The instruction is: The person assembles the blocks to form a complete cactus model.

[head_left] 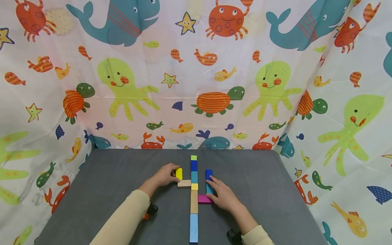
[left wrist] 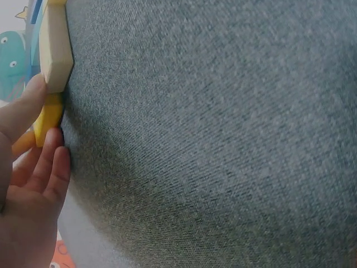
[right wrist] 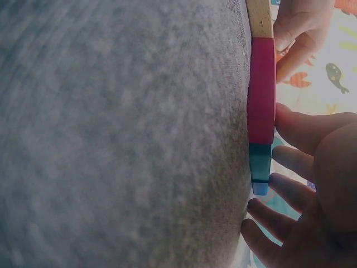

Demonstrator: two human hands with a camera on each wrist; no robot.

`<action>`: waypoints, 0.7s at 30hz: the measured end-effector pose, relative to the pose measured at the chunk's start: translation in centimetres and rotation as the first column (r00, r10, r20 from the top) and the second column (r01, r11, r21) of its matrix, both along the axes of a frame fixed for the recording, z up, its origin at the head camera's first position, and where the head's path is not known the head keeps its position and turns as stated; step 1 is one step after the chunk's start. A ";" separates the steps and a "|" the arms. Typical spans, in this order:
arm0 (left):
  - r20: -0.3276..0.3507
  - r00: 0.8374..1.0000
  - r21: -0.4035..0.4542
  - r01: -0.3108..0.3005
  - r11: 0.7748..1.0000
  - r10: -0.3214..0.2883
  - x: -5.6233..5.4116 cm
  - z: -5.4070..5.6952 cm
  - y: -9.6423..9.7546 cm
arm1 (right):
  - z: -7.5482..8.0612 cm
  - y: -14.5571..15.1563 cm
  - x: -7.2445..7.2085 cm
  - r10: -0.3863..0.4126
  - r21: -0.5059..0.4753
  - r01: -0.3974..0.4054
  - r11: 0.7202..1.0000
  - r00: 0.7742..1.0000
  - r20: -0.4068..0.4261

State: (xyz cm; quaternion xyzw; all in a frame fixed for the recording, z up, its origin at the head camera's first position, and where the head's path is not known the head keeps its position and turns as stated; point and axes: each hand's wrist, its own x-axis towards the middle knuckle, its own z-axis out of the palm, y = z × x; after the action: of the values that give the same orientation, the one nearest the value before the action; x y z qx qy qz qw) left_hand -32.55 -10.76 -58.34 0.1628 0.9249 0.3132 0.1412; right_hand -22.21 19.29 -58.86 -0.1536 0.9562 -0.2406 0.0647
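Note:
Coloured blocks lie on the grey tabletop in a long column, with a branch on each side. At the left branch, my left hand (head_left: 165, 174) holds a yellow block (head_left: 179, 174), its thumb at the end of a plain wooden block (head_left: 184, 184). The left wrist view shows fingers along the yellow block (left wrist: 49, 120). My right hand (head_left: 225, 194) lies at the right branch, fingers extended against a dark blue block (head_left: 209, 174) and a lighter blue block (head_left: 209, 188). Its thumb is by the magenta block (head_left: 204, 199), which meets the column.
The column runs from a small green block (head_left: 194, 158) down through blue, teal, yellow and wooden blocks to a light blue block (head_left: 194, 228). An orange piece (head_left: 146, 216) shows partly beside the left wrist. A sea-animal curtain (head_left: 196, 115) surrounds the grey table (head_left: 116, 170).

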 end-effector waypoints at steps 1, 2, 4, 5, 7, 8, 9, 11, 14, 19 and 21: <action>0.004 1.000 0.001 0.005 1.000 -0.005 0.0 0.0 0.0 | 0.0 0.0 0.0 0.000 0.000 0.000 1.000 1.000 0.000; 0.004 1.000 0.003 0.008 1.000 -0.008 0.0 0.0 0.1 | 0.0 0.0 0.0 0.001 -0.001 -0.001 1.000 1.000 -0.001; 0.000 1.000 0.007 0.014 1.000 -0.014 0.0 0.0 0.2 | 0.0 0.0 0.0 0.001 -0.001 -0.001 1.000 1.000 -0.003; -0.002 1.000 0.010 0.016 1.000 -0.016 0.1 0.0 0.2 | 0.0 0.0 0.0 0.002 -0.002 -0.002 1.000 1.000 -0.004; -0.004 1.000 0.015 0.018 1.000 -0.018 0.1 0.1 0.3 | 0.0 0.0 0.0 0.004 -0.001 -0.004 1.000 1.000 -0.006; -0.008 1.000 0.017 0.019 1.000 -0.019 0.2 0.1 0.3 | 0.0 0.0 0.0 0.005 0.000 -0.005 1.000 1.000 -0.007; -0.005 1.000 0.018 0.018 1.000 -0.018 0.2 0.1 0.3 | 0.0 0.0 0.0 0.006 0.000 -0.006 1.000 1.000 -0.008; -0.002 1.000 0.020 0.017 1.000 -0.017 0.2 0.1 0.3 | -0.1 0.0 -0.1 0.007 0.000 -0.007 1.000 1.000 -0.009; 0.004 1.000 0.018 0.025 1.000 -0.025 0.1 0.1 0.3 | -0.1 0.0 -0.1 0.006 -0.001 -0.006 1.000 1.000 -0.006; 0.026 0.999 0.019 0.030 0.999 -0.030 0.2 0.0 0.2 | -0.1 0.1 0.0 0.001 -0.001 -0.001 1.000 1.000 0.004; 0.030 0.999 0.034 0.026 0.999 -0.027 0.3 -0.1 0.1 | -0.1 0.1 0.0 0.000 0.001 0.000 1.000 1.000 0.008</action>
State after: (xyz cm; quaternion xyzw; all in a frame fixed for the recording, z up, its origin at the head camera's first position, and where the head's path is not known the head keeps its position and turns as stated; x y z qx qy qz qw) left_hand -32.26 -10.69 -58.41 0.1727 0.9151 0.3290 0.1568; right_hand -22.18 19.38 -59.00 -0.1528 0.9560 -0.2408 0.0684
